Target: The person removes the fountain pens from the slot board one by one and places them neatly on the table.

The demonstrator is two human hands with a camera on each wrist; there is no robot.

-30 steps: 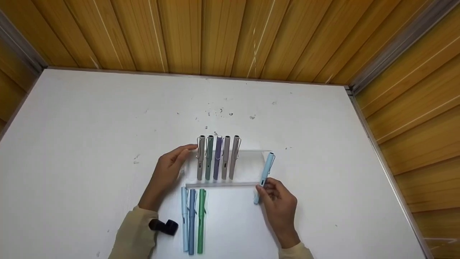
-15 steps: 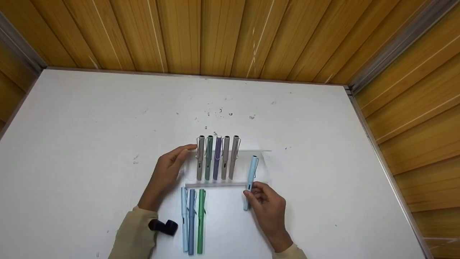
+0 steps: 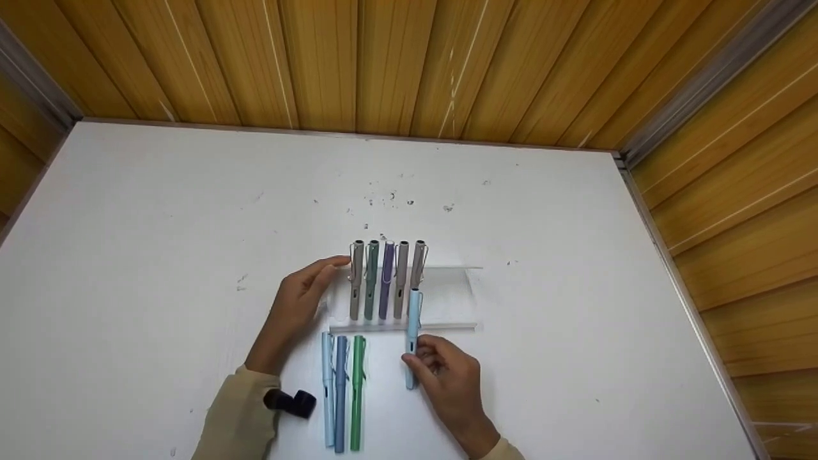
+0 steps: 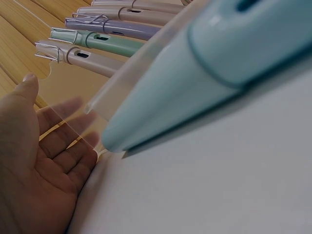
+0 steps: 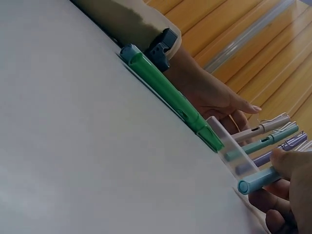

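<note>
A light blue capped pen (image 3: pixel 414 313) is pinched between my right hand's (image 3: pixel 450 380) thumb and fingers, nearly upright with its clip to the right. In the head view it overlaps the front of a clear plastic pen rack (image 3: pixel 450 297) and the rack's rightmost grey pen (image 3: pixel 418 265). Several pens lean side by side in the left part of the rack: grey, green (image 3: pixel 372 281), purple (image 3: pixel 387 281) and more grey. My left hand (image 3: pixel 300 297) rests at the rack's left end; in the left wrist view its relaxed fingers (image 4: pixel 63 126) show through the clear side panel.
In front of the rack lie a light blue pen (image 3: pixel 328 390), a darker blue pen (image 3: pixel 341 396) and a green pen (image 3: pixel 358 393), side by side. A black device (image 3: pixel 291 402) sits on the left wrist. Wood-patterned walls (image 3: pixel 396 64) border the white table (image 3: pixel 160 255).
My right hand has carried the light blue pen left and toward me, from the rack's right end to before the rightmost grey pen. The left hand has stayed still.
</note>
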